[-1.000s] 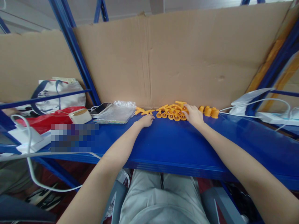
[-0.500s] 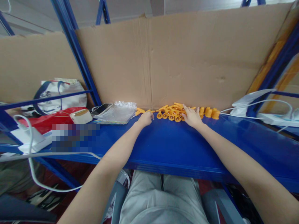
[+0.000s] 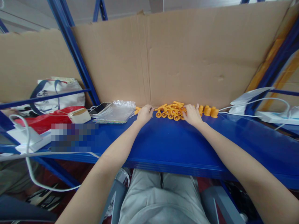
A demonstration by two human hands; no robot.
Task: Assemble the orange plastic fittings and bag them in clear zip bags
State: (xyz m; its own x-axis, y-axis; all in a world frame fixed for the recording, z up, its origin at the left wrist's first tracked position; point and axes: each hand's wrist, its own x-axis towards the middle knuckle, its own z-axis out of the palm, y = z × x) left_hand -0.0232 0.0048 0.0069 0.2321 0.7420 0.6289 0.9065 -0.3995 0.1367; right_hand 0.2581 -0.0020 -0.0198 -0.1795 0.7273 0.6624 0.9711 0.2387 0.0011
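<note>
A heap of small orange plastic pieces (image 3: 171,111) lies at the back of the blue shelf (image 3: 175,143), against the cardboard wall. Some are T-shaped, others show round open ends. My left hand (image 3: 144,114) is curled over the T-shaped pieces at the heap's left end, and one orange tip (image 3: 137,109) sticks out beside it. My right hand (image 3: 192,115) rests on the heap's right side with its fingers stretched forward onto the pieces. A short row of orange caps (image 3: 209,111) stands just right of that hand.
Left of the heap lie a clear plastic bag (image 3: 119,111), a phone (image 3: 101,108), a small white box (image 3: 79,115), a red bag (image 3: 44,121) and a tote bag (image 3: 58,93). White cables and a power strip (image 3: 273,117) sit at the right. A cardboard sheet (image 3: 187,56) closes the back.
My left hand slid forward over the T-shaped pieces and curled on them. My right hand shifted slightly along the heap's right side. The head view bobbed a little.
</note>
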